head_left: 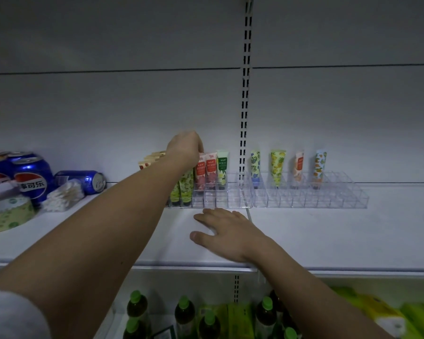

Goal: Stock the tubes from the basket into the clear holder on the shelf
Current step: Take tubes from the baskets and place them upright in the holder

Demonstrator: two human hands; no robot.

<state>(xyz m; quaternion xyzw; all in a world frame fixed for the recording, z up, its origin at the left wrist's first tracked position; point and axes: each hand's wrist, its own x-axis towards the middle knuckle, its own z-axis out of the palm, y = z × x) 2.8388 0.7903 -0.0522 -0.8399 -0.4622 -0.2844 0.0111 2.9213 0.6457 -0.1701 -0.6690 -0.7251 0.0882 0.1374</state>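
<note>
Your left hand (pixel 185 148) curls over the tube tops at the back of the clear holder (pixel 220 199); whether it pinches a tube, you cannot tell. Your right hand (pixel 227 232) lies spread flat on the shelf (pixel 328 231). Risk: your forearm could topple the front green tubes (pixel 181 189); open slots lie to the right, basket unseen.

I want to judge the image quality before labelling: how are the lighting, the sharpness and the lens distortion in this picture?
Head view: dim overall, brightest on the back wall behind the left hand; corners darken. Wide-angle bending curves the shelf edge. The tubes are fairly sharp, though their print is too small to read; the clear holder is faint against the white; the bottles below are soft.
</note>
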